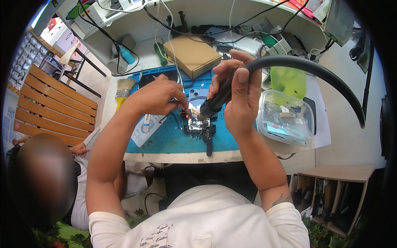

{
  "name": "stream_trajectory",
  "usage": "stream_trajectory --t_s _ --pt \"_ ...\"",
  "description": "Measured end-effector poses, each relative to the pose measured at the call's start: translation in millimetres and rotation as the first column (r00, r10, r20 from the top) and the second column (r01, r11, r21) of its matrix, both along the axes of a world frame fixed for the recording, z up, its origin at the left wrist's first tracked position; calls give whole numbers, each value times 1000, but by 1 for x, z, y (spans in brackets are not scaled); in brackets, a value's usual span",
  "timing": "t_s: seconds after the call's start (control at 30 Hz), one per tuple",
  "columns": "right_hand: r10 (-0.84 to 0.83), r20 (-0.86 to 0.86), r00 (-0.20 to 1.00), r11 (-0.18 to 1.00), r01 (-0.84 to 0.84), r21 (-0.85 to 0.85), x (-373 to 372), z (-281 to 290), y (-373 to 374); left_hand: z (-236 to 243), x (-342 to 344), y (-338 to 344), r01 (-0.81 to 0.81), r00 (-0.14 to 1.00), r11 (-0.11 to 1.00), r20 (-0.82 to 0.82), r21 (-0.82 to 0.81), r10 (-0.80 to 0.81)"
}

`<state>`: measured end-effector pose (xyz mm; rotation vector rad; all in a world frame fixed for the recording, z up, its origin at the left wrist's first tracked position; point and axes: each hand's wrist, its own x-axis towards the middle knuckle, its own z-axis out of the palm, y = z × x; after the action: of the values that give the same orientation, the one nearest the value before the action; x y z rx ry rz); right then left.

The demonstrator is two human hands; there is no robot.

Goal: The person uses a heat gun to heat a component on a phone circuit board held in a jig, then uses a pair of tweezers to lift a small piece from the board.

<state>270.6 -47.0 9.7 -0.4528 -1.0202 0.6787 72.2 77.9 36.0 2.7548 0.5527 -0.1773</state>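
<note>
My right hand point(242, 97) grips the black handle point(222, 93) of a hot-air tool, its nozzle angled down at a shiny foil-covered part point(194, 120) in a black clamp holder point(209, 138) on the blue mat point(165, 136). My left hand point(167, 95) has its fingers bent and pinched at the holder's left side; what they hold is too small to make out. A phone-like blue-grey piece point(198, 94) lies just behind the foil. A white card-like piece point(144, 130) lies left of the holder.
A cardboard box point(192, 51) and brush point(123, 91) lie behind and left. A clear container point(285, 120) and green bin point(289, 80) stand right. A black hose point(326, 74) arches over them. Another person point(74, 186) sits at my left near a wooden slatted bench point(58, 103).
</note>
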Motion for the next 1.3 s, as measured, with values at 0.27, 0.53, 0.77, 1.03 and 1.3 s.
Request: stream_trajectory --t_s 0.27,0.53,0.77,1.03,1.3 --pt "-25 99 995 999 28 -35 4 -7 3 0 9 11 -52 997 991 -62 -124 45" --pt "6 19 1000 1000 -6 -10 -1 -6 4 -7 4 11 -1 1000 997 -16 -77 0" --pt "-33 81 996 999 36 -35 5 -6 1 -5 -8 6 92 990 995 108 -34 -88" --pt "-14 29 999 999 15 -37 3 -4 2 -6 -5 2 -14 995 1000 103 -14 15" --pt "-5 -11 1000 1000 5 -21 3 -3 1 -6 2 1 -19 997 999 71 -28 21"
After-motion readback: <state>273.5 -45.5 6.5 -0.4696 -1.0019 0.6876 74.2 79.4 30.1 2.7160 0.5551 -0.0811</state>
